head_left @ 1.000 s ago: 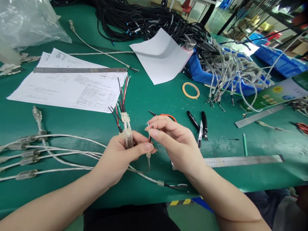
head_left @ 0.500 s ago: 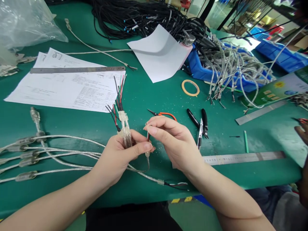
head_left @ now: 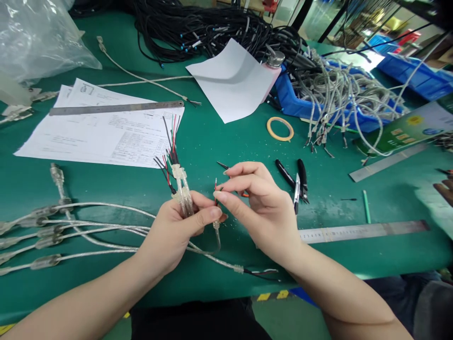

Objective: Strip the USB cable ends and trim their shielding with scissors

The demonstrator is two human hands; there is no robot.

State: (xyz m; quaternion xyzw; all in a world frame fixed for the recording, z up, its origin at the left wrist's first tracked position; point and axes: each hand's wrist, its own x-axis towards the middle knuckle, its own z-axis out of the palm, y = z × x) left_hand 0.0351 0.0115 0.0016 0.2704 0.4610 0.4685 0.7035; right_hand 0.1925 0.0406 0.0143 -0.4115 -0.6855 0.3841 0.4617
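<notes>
My left hand (head_left: 173,231) is closed around a bundle of clear-sheathed cables (head_left: 183,193). Red, black and green wire ends (head_left: 172,146) fan out above it. The same hand's thumb and forefinger pinch one more cable (head_left: 217,231) just below its stripped end. At that end, my right hand (head_left: 265,208) has thumb and forefinger together on the thin coloured wires (head_left: 216,186), its middle finger lifted. Another stripped cable end (head_left: 262,273) lies below my hands. Orange-handled scissors or pliers (head_left: 222,165) are partly hidden behind my right hand.
To the right lie black-handled cutters (head_left: 302,182), a steel ruler (head_left: 364,231) and a tape roll (head_left: 280,119). A blue bin (head_left: 295,106) overflows with cables. Printed sheets (head_left: 88,137) lie under another ruler (head_left: 116,108). Another person's hand (head_left: 444,191) shows at the right edge.
My right hand's fingers have shifted and spread, the middle finger now raised off the wires. The left hand keeps its hold. The whole view has shifted slightly.
</notes>
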